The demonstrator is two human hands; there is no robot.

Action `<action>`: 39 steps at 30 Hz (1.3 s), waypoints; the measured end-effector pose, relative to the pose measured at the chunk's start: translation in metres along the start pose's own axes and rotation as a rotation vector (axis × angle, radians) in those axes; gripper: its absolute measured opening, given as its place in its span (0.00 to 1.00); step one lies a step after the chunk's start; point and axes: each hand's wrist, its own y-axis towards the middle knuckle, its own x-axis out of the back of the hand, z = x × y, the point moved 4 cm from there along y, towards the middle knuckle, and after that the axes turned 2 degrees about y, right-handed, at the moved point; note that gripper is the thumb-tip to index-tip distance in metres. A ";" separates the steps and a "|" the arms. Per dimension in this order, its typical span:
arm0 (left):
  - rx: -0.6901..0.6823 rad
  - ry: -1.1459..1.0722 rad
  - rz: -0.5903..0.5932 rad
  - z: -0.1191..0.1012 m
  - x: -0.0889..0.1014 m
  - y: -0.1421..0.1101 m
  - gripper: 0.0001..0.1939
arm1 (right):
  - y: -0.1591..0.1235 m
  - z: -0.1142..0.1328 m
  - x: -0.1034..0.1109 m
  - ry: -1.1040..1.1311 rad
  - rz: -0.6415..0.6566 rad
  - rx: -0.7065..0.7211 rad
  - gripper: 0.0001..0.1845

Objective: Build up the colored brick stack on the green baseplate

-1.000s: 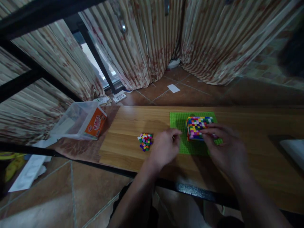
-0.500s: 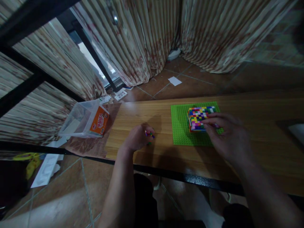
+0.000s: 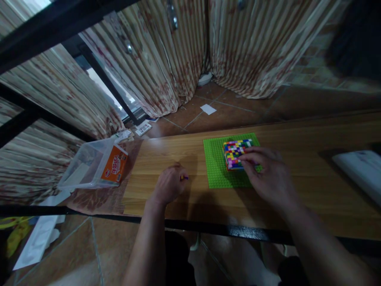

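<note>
A green studded baseplate [image 3: 214, 171] lies on the wooden table, bearing a low rectangular block of many-coloured toy bricks [image 3: 233, 153]. My right hand [image 3: 268, 172] reaches over the block's right side. Its thumb and forefinger are pinched together at the top surface; whatever lies between them is too small to make out, and the hand hides part of the block and baseplate. Left of the baseplate, my left hand [image 3: 169, 184] is closed just over the table. A few small loose bricks [image 3: 183, 177], purple and yellow among them, stick out from its fingers.
On the table's left end, a clear plastic box [image 3: 86, 167] with an orange label [image 3: 114, 163] rests on a brownish mat [image 3: 98, 200]. A whitish flat object [image 3: 357, 171] lies at the right. Striped curtains [image 3: 166, 63] hang beyond the table, and black metal bars cross the upper left.
The camera view has shifted, bringing more of the whitish object into sight. Fewer bricks show at my left hand, which has turned more knuckles-up. My right hand stays at the brick block.
</note>
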 end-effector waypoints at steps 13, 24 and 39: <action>0.017 -0.808 -0.323 -0.085 -0.046 0.018 0.06 | 0.000 0.002 -0.001 -0.004 -0.013 0.069 0.10; 0.069 -0.825 -0.452 -0.099 -0.056 0.028 0.07 | 0.001 0.002 0.003 0.048 0.009 0.034 0.08; 0.010 -0.636 -0.610 -0.105 -0.061 0.033 0.08 | 0.000 0.003 0.004 0.065 0.034 0.032 0.08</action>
